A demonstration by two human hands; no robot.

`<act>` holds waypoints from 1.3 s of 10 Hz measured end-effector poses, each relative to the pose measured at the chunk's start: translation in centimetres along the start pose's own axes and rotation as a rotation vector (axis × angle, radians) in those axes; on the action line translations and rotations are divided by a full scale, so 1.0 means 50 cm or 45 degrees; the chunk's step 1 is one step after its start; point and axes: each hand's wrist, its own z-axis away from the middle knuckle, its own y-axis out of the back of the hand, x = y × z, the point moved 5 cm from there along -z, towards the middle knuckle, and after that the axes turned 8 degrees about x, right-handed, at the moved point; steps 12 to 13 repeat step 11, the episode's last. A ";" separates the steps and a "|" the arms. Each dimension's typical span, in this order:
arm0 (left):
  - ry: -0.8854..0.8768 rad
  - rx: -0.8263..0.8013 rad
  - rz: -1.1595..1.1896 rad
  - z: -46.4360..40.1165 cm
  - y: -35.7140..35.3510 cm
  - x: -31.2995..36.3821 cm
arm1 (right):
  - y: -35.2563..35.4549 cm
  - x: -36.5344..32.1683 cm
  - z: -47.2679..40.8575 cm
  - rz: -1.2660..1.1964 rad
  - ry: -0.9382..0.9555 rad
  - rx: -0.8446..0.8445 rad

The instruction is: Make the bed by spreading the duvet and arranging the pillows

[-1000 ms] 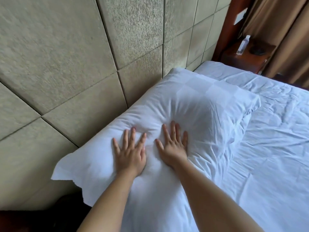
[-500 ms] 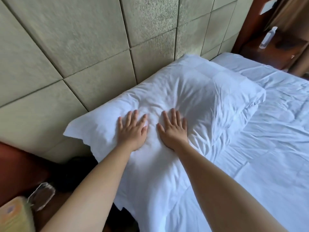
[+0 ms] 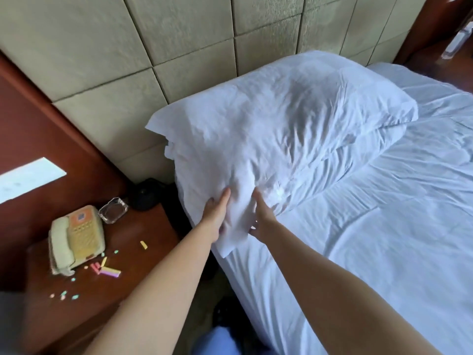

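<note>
A plump white fabric pillow (image 3: 276, 124) is lying across the middle and upper right of the frame, leaning against the padded beige panelled headboard (image 3: 153, 47) and resting on a second white pillow (image 3: 363, 152) whose edge is showing beneath it at right. Both hands are gripping the near corner flap of the top pillow's case at lower centre: the left hand (image 3: 217, 213) is pinching the cloth from the left side, the right hand (image 3: 261, 216) is pinching it from the right, and the two are sitting close together with the flap between them. A crumpled white duvet (image 3: 384, 239) is covering the bed across the right half. At lower left, a reddish-brown wooden nightstand (image 3: 102, 290) is carrying a cream corded telephone (image 3: 76, 239), a clear glass ashtray (image 3: 114, 210) and scattered pastel chalk pieces (image 3: 107, 270).
</note>
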 end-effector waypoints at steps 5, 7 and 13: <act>-0.181 -0.032 0.132 -0.049 0.051 0.032 | -0.062 -0.013 -0.040 0.549 0.249 0.258; -0.124 -0.108 0.043 -0.030 0.067 -0.020 | -0.008 0.042 0.018 0.385 0.300 0.460; -0.528 0.152 -0.755 0.158 0.141 0.076 | 0.075 -0.016 0.249 1.094 0.778 0.329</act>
